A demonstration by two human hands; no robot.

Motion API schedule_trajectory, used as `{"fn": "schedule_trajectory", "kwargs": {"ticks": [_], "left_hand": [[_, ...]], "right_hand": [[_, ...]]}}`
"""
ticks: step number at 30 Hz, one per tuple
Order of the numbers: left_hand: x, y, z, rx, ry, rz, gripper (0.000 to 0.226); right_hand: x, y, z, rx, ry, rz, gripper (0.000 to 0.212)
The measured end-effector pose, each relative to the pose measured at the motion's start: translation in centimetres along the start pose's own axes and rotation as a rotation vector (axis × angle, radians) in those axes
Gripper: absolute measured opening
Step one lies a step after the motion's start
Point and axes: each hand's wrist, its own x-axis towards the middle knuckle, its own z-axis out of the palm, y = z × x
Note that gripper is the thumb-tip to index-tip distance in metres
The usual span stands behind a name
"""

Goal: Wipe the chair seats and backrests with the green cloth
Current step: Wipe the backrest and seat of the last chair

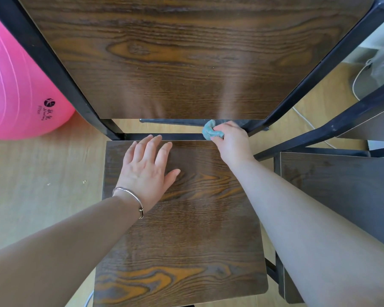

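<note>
Head view: left hand (147, 165) lies spread on the seat (182, 240); right hand (230, 140) grips the green cloth (209, 130).

Pale wood-look floor (42, 173), pink exercise ball (13, 85) at left, white cable (306, 120) at right, soft daylight

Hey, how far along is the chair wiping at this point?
Done: hard to tell; the backrest shows faint streaks above the green cloth, perhaps from wiping. In hand: the right hand grips that cloth at the rear edge of the seat, the left hand flat on it. Left: likely the second chair on the right, with no hand on it.
</note>
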Motion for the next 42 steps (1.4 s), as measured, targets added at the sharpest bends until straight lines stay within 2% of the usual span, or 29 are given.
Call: {"fn": "schedule_trajectory", "kwargs": {"ticks": [8, 17, 22, 28, 30, 36, 42], "left_hand": [[0.5, 0.0, 1.3, -0.011, -0.001, -0.018, 0.063], [1.0, -0.1, 1.5, 0.008, -0.031, -0.015, 0.064], [1.8, 0.0, 1.6, 0.016, -0.044, -0.022, 0.064], [1.4, -0.9, 1.4, -0.005, -0.048, -0.040, 0.065], [0.8, -1.5, 1.3, -0.013, -0.047, -0.047, 0.065], [-1.8, -4.5, 1.4, -0.088, 0.025, -0.109, 0.061], [-4.4, -8.0, 0.5, -0.115, 0.094, -0.262, 0.061]], "right_hand": [[0.6, -0.2, 0.0, -0.010, -0.059, 0.059, 0.039], [2.3, -0.3, -0.6, -0.051, -0.209, 0.119, 0.025], [2.6, -0.9, -0.7, -0.068, -0.229, 0.184, 0.035], [3.3, -2.3, -0.8, -0.259, -0.297, 0.179, 0.036], [3.2, -3.1, -0.8, -0.246, -0.308, 0.185, 0.035], [2.7, -9.7, 2.7, 0.050, -0.349, 0.217, 0.039], [2.9, -18.7, 7.3, -0.027, -0.437, 0.073, 0.028]]}}
